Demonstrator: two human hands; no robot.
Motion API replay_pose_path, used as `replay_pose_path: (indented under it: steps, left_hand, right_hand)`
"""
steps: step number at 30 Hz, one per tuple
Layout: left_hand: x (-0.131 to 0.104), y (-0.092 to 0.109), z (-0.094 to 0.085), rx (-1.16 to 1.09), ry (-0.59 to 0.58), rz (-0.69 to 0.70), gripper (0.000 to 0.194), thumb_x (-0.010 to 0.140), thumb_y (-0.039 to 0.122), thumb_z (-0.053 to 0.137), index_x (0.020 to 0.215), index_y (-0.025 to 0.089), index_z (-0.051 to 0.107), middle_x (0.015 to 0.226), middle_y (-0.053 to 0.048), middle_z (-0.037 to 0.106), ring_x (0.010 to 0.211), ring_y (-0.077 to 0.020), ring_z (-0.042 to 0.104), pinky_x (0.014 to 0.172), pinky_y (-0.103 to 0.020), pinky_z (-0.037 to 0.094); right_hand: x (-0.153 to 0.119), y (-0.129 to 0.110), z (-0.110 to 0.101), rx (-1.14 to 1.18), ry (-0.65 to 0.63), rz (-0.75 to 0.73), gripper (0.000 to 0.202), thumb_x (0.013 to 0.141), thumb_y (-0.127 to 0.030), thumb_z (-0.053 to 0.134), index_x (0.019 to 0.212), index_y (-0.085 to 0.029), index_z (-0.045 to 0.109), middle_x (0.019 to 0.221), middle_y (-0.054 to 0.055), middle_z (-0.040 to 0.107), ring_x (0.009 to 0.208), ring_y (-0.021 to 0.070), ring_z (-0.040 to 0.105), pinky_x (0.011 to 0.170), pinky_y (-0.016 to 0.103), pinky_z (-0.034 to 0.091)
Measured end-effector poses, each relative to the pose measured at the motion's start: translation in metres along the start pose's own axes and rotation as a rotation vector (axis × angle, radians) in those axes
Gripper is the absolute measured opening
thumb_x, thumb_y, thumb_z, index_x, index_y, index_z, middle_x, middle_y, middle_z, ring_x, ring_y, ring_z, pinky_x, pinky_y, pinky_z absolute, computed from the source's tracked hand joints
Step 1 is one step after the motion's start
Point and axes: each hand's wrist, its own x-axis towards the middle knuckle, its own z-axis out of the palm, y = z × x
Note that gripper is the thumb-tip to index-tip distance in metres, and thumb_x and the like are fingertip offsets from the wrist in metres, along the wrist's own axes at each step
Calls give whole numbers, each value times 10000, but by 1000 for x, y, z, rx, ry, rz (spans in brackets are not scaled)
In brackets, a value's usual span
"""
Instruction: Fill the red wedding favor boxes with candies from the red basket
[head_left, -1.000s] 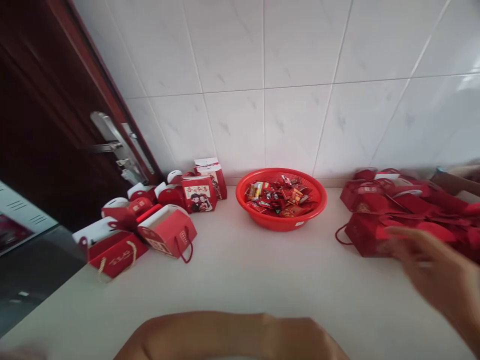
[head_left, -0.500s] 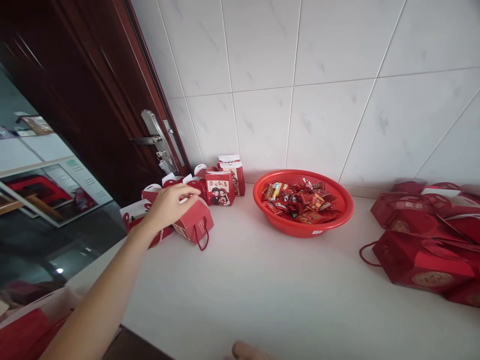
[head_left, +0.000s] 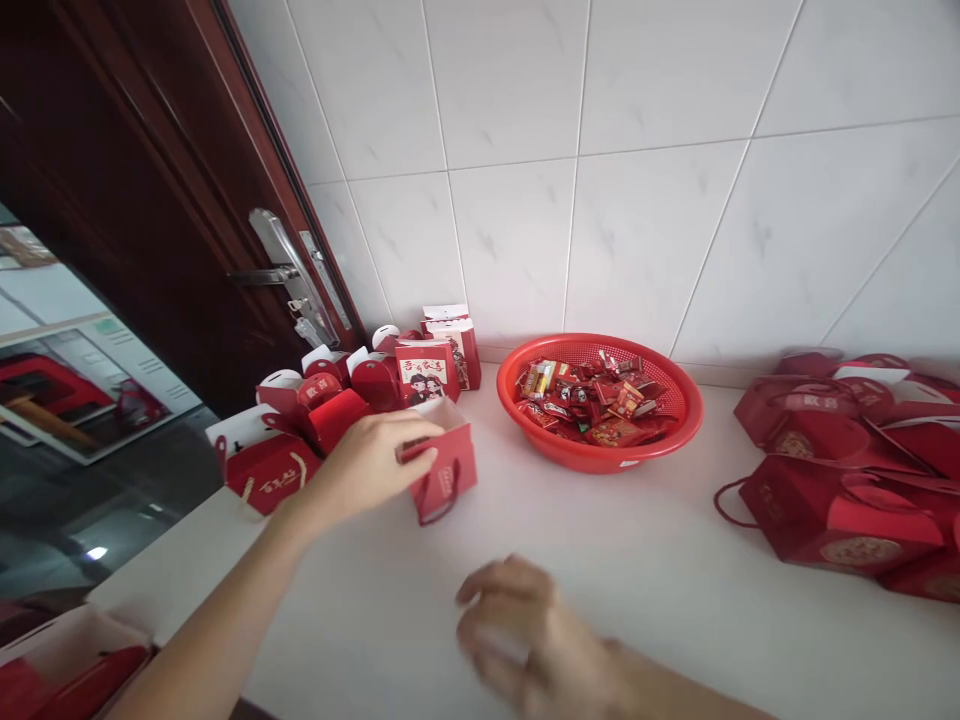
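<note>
My left hand (head_left: pixel 382 455) grips the edge of a small red box (head_left: pixel 446 470) with an open top and a dark red cord handle, at the left middle of the white table. Blurred by motion, my right hand (head_left: pixel 517 625) hangs over the table nearer to me, its fingers curled; whether anything is in them cannot be made out. Beyond it stands a red plastic basket (head_left: pixel 592 460) of wrapped sweets (head_left: pixel 600 400). Behind my left hand is a red box with a printed couple (head_left: pixel 426 375).
Several red boxes (head_left: pixel 277 465) crowd the table's left side near a dark door (head_left: pixel 150 150). More red hexagonal boxes (head_left: pixel 840 515) are piled at the right. A tiled wall (head_left: pixel 517 230) backs the white table (head_left: pixel 637 560). An open red container (head_left: pixel 75 655) is at the lower left.
My left hand has moved right and toward me with the red box, away from the group of boxes. My right hand has risen into view from the bottom edge.
</note>
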Motion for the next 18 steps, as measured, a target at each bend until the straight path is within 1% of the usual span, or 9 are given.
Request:
replay_pose_path:
  steps: [1,3,5,6,9,11,13,15,18]
  left_hand:
    - [1,12,7,-2,20,64,212,892,206,539,883,207,751,805,-16,729,686,-157,668,606,-244,505]
    - [4,36,23,-19,25,221,235,927,173,517,953,202,748,828,-26,722,768,-168,683,713,-264,523]
    - [6,56,39,-19,-3,323,238,946,154,501,929,195,735,753,-11,676,685,-154,637,658,-267,493]
    - [7,64,46,-8,8,337,254,961,157,483,866,181,718,715,-10,646,634,-149,601,617,-271,472]
    - [9,79,60,-20,10,298,306,1008,205,443,835,167,692,696,-10,607,578,-141,544,571,-280,443]
    - [9,82,61,-98,-43,250,285,1017,258,459,893,173,701,712,-5,605,586,-139,544,576,-276,455]
    - [10,81,58,-207,-110,212,274,1019,287,461,958,184,708,749,-6,621,629,-138,573,611,-269,484]
    - [11,77,53,-310,-149,176,305,1033,274,416,1017,193,710,824,-17,653,697,-134,617,665,-257,515]
    - [13,66,49,-334,-105,83,341,1025,253,381,1096,193,709,1022,-55,682,804,-139,673,749,-258,559]
  right_hand:
    - [9,-2,-18,13,106,58,117,960,-157,517,934,-198,623,938,65,677,863,156,649,791,276,524]
    - [23,-1,-46,-48,315,124,145,969,-142,510,985,-197,643,917,61,628,820,152,619,729,266,534]
    - [29,5,-64,-174,430,135,165,979,-150,531,1045,-203,673,979,72,601,886,165,620,772,287,543]
    - [29,9,-69,-226,457,139,172,984,-160,538,1064,-207,683,1012,79,592,929,174,621,804,301,545]
    - [25,20,-74,-296,463,183,189,1002,-202,538,1122,-216,684,1064,89,584,980,188,619,835,320,547]
    - [22,24,-75,-316,452,216,191,1008,-237,542,1138,-216,681,1044,85,588,939,182,619,792,305,547]
    - [22,26,-77,-334,437,242,169,1006,-274,560,1104,-217,685,983,67,596,856,168,608,721,279,533]
    - [23,27,-79,-334,426,275,141,1003,-307,573,1022,-215,678,916,42,599,743,145,574,654,258,506]
    - [25,29,-81,-318,426,333,160,995,-331,578,906,-211,635,863,18,595,644,121,527,618,249,482]
